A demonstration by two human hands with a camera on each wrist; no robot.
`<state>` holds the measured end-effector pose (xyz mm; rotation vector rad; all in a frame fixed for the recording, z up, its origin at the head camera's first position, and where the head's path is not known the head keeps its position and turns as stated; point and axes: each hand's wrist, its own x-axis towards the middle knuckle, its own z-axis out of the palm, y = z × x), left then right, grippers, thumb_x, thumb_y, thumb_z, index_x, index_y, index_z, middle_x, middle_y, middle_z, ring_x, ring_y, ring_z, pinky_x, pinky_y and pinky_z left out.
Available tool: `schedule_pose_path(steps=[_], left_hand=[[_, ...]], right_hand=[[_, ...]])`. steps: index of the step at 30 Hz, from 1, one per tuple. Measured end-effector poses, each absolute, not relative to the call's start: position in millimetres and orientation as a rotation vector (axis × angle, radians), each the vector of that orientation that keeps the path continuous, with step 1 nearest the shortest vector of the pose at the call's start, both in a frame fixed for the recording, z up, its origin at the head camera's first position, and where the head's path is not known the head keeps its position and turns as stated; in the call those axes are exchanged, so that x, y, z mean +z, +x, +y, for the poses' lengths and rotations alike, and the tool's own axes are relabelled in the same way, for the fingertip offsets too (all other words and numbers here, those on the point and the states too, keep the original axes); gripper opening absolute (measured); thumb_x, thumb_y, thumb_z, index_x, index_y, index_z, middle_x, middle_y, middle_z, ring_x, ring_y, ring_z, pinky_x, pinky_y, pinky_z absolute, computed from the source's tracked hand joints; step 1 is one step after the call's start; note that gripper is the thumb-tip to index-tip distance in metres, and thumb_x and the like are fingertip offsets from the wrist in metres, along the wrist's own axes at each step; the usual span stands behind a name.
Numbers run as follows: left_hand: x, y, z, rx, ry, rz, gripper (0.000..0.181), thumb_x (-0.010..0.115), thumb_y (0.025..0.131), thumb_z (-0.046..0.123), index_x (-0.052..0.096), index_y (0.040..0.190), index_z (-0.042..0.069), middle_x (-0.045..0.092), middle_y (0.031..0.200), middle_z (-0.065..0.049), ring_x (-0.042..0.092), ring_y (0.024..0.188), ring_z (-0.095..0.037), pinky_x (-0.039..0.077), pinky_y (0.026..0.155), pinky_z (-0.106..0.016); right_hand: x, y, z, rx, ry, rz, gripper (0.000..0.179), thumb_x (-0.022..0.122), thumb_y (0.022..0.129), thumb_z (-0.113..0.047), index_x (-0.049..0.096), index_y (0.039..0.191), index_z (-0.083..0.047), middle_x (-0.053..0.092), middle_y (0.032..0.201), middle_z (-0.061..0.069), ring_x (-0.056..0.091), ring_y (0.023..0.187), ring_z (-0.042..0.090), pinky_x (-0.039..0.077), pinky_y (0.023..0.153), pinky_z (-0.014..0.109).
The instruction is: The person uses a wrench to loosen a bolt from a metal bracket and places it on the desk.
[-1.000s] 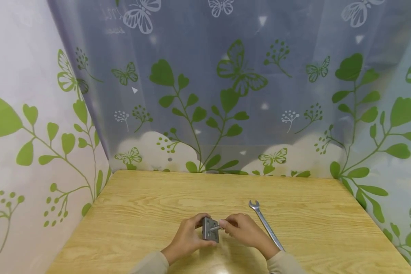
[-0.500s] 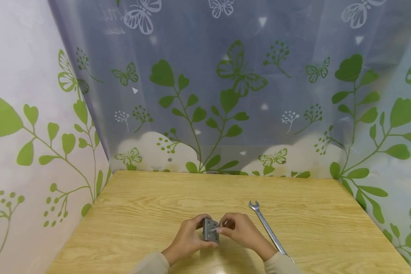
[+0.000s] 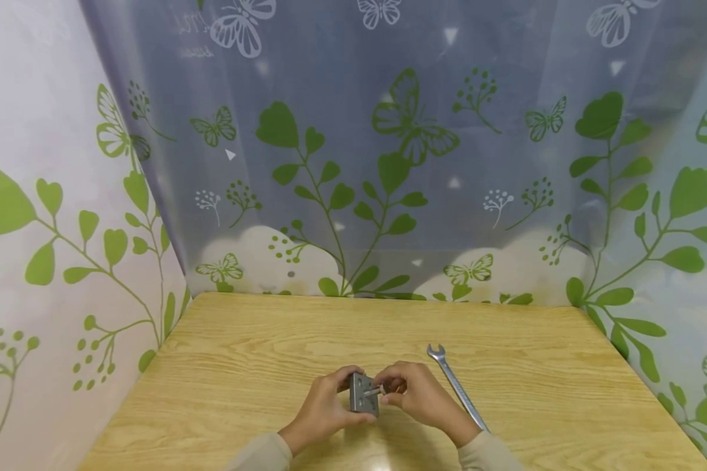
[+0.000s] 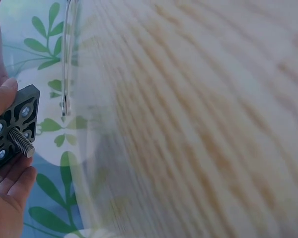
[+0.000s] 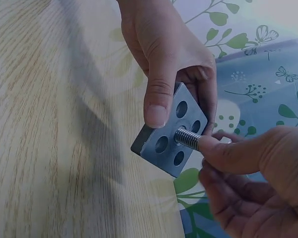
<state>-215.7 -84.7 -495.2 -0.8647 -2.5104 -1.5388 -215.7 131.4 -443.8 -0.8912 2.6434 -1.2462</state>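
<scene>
My left hand [image 3: 321,407] holds a square grey plate [image 3: 356,400] upright by its edges, thumb on one side and fingers on the other. Several round holes show in its smooth face in the right wrist view. A threaded bolt [image 5: 189,139] passes through the middle hole. In the left wrist view, the bolt's tip [image 4: 24,144] sticks out of the plate's ribbed back. My right hand [image 3: 423,394] pinches the bolt at its head end, the thumb along the side and a finger behind. The fingers partly cover the head [image 5: 225,141].
A combination wrench [image 3: 456,386] lies on the wood-grain table [image 3: 259,353] just right of my right hand, its open end away from me. My right wrist hides its near end. Printed curtains [image 3: 353,216] hang behind the table and along both sides.
My right thumb and fingers have shifted their hold around the bolt's head, which shows more now. The left hand and the plate stay almost where they were.
</scene>
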Motion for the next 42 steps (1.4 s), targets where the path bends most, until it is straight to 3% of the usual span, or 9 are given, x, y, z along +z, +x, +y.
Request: schedule_pose_path(steps=[4,7,11,15,21,28,34,42], left_hand=[[-496.4,-215.1,-85.3,-1.515,-0.864,-2.507,0.065,0.089,0.066,0.021,0.057,0.119,-0.001,0.067,0.112,-0.009,0.066,0.104,-0.024,0.054,0.089,-0.026],[-497.5,-214.7,-86.2,-1.486,-0.872,-2.513,0.066,0.088,0.067,0.021,0.056,0.120,-0.002,0.067,0.112,-0.012,0.066,0.104,-0.027,0.055,0.088,-0.028],[-496.7,-214.6,-86.8,-1.479,-0.865,-2.527,0.067,0.088,0.067,0.022,0.056,0.120,-0.002,0.067,0.114,-0.012,0.066,0.105,-0.028,0.055,0.089,-0.027],[-494.8,-215.0,-85.8,-1.475,-0.851,-2.522,0.066,0.089,0.065,0.021,0.057,0.119,0.001,0.067,0.113,-0.010,0.066,0.104,-0.026,0.054,0.089,-0.025],[-493.5,-216.5,-84.1,-1.473,-0.868,-2.515,0.065,0.088,0.066,0.024,0.057,0.120,0.004,0.067,0.114,-0.009,0.066,0.104,-0.025,0.053,0.088,-0.023],[-492.5,-216.2,-84.8,-1.474,-0.877,-2.532,0.067,0.088,0.067,0.024,0.056,0.120,-0.001,0.067,0.114,-0.011,0.066,0.104,-0.025,0.054,0.088,-0.024],[-490.9,-214.9,-85.0,-1.509,-0.868,-2.539,0.066,0.088,0.067,0.023,0.057,0.121,0.002,0.066,0.115,-0.010,0.066,0.105,-0.025,0.053,0.088,-0.023],[-494.4,-213.3,-85.5,-1.489,-0.877,-2.538,0.065,0.088,0.067,0.023,0.057,0.120,0.002,0.066,0.115,-0.012,0.066,0.105,-0.026,0.054,0.088,-0.025]], right_hand=[[-444.2,-216.2,131.3,-1.187,-0.865,2.608,0.038,0.075,0.083,-0.018,0.064,0.116,-0.002,0.068,0.091,0.008,0.062,0.074,0.011,0.053,0.063,0.023],[-444.7,-215.8,130.3,-1.158,-0.821,2.585,0.043,0.069,0.089,-0.032,0.063,0.115,0.001,0.069,0.088,0.009,0.063,0.071,0.014,0.053,0.060,0.024],[-445.0,-215.4,129.3,-1.191,-0.728,2.575,0.046,0.051,0.099,-0.040,0.068,0.101,0.003,0.066,0.075,0.008,0.061,0.063,0.017,0.051,0.053,0.025],[-444.7,-216.4,128.8,-1.217,-0.680,2.580,0.054,0.043,0.102,-0.042,0.070,0.086,0.002,0.063,0.062,0.006,0.058,0.054,0.020,0.048,0.049,0.025],[-444.1,-217.0,128.2,-1.231,-0.728,2.580,0.048,0.048,0.100,-0.039,0.068,0.079,-0.001,0.059,0.057,0.001,0.054,0.049,0.013,0.044,0.044,0.023],[-441.1,-218.4,132.4,-1.229,-0.822,2.629,0.016,0.071,0.087,-0.018,0.073,0.098,-0.007,0.066,0.077,0.000,0.055,0.062,0.005,0.049,0.054,0.021],[-441.6,-218.2,133.2,-1.256,-0.887,2.628,0.021,0.073,0.081,0.000,0.074,0.099,-0.010,0.064,0.083,-0.001,0.055,0.071,0.003,0.052,0.061,0.021],[-442.1,-216.4,133.1,-1.267,-0.896,2.573,0.024,0.073,0.081,0.000,0.073,0.104,-0.007,0.067,0.085,0.005,0.057,0.070,0.006,0.052,0.061,0.020]])
